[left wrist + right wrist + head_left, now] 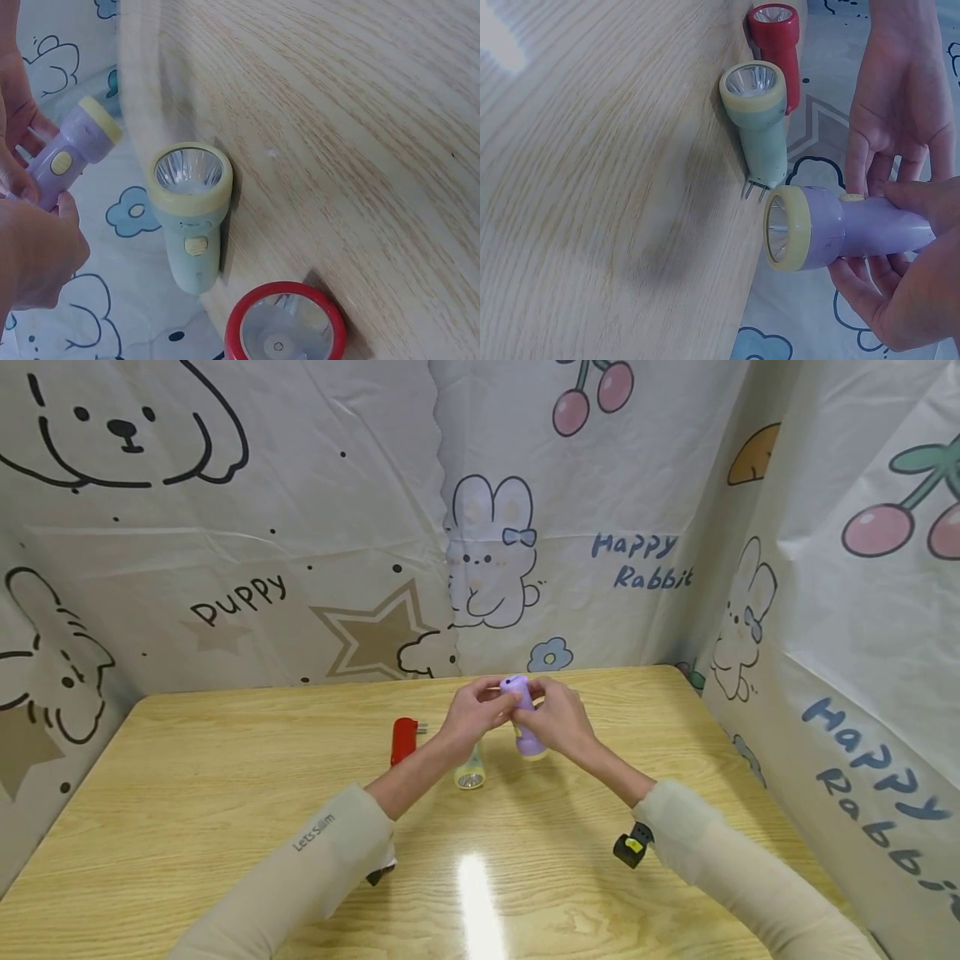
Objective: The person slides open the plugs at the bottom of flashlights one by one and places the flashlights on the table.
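Both hands hold a purple flashlight (530, 742) with a cream rim and a cream switch, raised above the far part of the table. Its lens end points down and toward me, its tail up. My left hand (474, 714) pinches it near the tail, thumb on the near side. Around the barrel curl the fingers of my right hand (561, 720), its thumb close to the switch. Just below lies a pale green flashlight (196, 255) with a cream rim, its metal prongs showing in the right wrist view. The left forearm partly covers a red flashlight (403, 739), prongs out.
The light wood table (225, 827) ends at a printed cloth backdrop (360, 543) with rabbit and puppy drawings. Another cloth wall (840, 635) stands along the right side. Black wrist cameras (632, 847) hang under the sleeves, low over the table.
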`<action>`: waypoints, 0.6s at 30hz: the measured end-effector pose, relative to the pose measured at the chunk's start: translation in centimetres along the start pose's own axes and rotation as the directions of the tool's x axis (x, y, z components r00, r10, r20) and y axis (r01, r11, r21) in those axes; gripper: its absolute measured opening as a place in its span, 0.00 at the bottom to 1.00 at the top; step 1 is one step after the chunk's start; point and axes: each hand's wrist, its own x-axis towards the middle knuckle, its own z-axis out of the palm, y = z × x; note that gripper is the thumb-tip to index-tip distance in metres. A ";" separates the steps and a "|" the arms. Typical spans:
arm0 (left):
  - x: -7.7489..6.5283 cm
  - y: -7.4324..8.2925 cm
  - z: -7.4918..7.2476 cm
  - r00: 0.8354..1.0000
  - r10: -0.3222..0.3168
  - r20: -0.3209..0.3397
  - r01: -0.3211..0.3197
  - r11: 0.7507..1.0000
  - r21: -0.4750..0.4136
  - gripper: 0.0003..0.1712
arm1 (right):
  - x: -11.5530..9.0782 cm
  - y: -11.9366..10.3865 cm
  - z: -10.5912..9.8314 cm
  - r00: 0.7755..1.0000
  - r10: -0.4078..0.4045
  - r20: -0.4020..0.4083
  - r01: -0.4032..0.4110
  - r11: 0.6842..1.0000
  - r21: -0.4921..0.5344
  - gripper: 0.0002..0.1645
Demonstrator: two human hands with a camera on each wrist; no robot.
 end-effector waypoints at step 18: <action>-0.2 0.3 0.0 0.997 -0.062 -0.037 0.058 0.993 -0.099 0.22 | -0.3 -0.4 -0.1 1.000 0.008 0.001 -0.008 1.000 -0.012 0.29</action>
